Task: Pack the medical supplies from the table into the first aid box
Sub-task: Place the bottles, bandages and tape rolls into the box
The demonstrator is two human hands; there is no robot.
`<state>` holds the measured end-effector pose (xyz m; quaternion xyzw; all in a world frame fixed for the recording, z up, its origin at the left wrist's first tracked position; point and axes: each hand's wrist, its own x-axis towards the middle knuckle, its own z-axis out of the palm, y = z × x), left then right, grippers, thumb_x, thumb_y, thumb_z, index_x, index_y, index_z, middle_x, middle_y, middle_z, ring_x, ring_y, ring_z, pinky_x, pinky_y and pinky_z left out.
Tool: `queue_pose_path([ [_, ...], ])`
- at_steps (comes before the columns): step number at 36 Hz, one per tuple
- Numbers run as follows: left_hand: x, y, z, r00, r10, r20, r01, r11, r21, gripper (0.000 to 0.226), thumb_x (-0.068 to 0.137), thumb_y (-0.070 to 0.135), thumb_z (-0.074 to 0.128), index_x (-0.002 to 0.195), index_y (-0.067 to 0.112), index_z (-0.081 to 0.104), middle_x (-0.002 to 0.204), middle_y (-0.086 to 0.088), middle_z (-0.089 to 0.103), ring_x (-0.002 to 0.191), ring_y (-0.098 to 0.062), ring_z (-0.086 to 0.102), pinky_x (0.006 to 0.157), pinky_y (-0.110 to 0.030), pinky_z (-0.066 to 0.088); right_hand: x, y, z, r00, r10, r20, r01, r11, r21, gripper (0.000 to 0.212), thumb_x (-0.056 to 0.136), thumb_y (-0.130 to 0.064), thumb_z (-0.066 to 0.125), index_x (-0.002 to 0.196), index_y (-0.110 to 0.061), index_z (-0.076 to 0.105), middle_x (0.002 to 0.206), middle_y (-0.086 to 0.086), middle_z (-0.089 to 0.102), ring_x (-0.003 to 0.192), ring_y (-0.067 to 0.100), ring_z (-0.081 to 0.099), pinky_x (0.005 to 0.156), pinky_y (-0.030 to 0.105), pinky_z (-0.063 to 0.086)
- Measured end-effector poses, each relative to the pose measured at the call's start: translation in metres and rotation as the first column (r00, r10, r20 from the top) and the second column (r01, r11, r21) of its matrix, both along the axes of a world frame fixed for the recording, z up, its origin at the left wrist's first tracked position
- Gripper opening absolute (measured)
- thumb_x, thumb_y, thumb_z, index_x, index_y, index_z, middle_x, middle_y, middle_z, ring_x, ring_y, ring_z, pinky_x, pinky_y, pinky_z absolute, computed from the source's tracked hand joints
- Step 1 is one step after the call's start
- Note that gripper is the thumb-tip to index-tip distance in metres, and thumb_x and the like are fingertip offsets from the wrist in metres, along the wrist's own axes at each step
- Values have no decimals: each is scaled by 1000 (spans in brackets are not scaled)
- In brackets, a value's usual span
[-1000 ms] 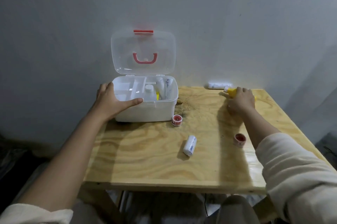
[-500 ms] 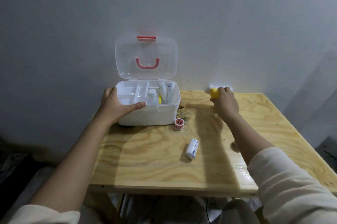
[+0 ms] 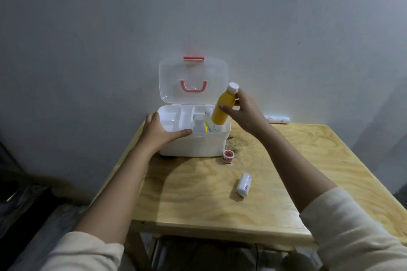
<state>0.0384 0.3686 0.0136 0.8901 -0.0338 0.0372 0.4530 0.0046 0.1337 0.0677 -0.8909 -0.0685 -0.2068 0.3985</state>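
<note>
Fingers (image 3: 229, 109) of the right hand (image 3: 246, 114) wrap the yellow bottle (image 3: 222, 109) mid-body — rigid, smooth, probably light; left hand (image 3: 160, 131) lies open-palmed on the first aid box (image 3: 198, 145), just below the bottle.

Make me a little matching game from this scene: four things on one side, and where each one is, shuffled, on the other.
Things:
1. yellow bottle
2. red tape roll
3. white bandage roll
4. left hand

Places:
A. lying alone mid-table
B. resting on the first aid box front rim
C. held over the box by the right hand
D. on the table by the box's front right corner

Pairs: 1-C, 2-D, 3-A, 4-B
</note>
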Motion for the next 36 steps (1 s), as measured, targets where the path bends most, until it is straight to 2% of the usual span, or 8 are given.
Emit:
queue_pose_path([
  [4,0,1,0,1000,4,10,-4,1000,7,132,34,77,75,146,18,40,141,-4,38,135,-21,40,111,-41,39,1,10,-11,993,56,-107,-66,993,-94,44,87,-25,62,125,-11,46,121,8,56,100,18,53,82,28,44],
  [8,2,0,-4,999,7,35,-8,999,31,113,56,61,86,147,17,36,143,-5,36,135,-23,40,111,-42,39,1,18,-18,967,115,-228,-143,984,-110,45,87,-22,61,128,-13,43,125,9,54,109,25,52,93,37,46],
  [19,5,-1,-4,999,5,40,-7,999,42,111,59,59,86,148,15,35,148,-6,33,137,-23,38,110,-38,38,-4,22,-27,962,81,-260,-131,974,-183,33,88,-28,57,113,-14,41,105,4,51,91,23,48,76,34,40],
  [23,5,-1,-2,1000,2,21,-4,998,58,113,60,60,85,149,15,33,149,-6,32,138,-23,37,111,-40,38,-4,27,-29,960,40,-278,-119,954,-277,41,93,-29,47,127,-9,36,117,17,59,91,25,49,75,35,39],
  [27,4,-2,-1,1000,9,10,-9,998,69,115,61,60,84,150,13,31,150,-5,31,139,-23,36,112,-39,37,-3,29,-31,963,5,-268,-96,940,-328,42,95,-32,44,128,-8,38,116,18,61,86,21,46,71,31,33],
  [32,4,-1,-1,1000,14,2,-14,997,72,117,59,63,83,151,14,31,151,-7,31,140,-24,36,112,-41,38,-7,27,-33,990,-27,-135,-7,971,-241,30,90,-22,53,117,-8,54,108,13,63,84,19,49,70,27,37],
  [34,3,-2,-1,1000,20,15,-21,998,59,117,57,65,84,150,14,33,150,-7,33,139,-25,37,111,-41,39,-12,29,-36,998,-33,-52,22,982,-190,26,90,-15,52,113,-5,57,105,13,66,85,19,52,75,30,43],
  [36,-1,-4,-3,999,37,36,-38,998,40,116,58,64,83,150,13,34,151,-8,33,139,-25,37,110,-41,39,-21,31,-41,997,-71,8,72,991,-111,27,90,-13,53,114,-5,57,112,11,64,98,22,57,86,28,44],
])
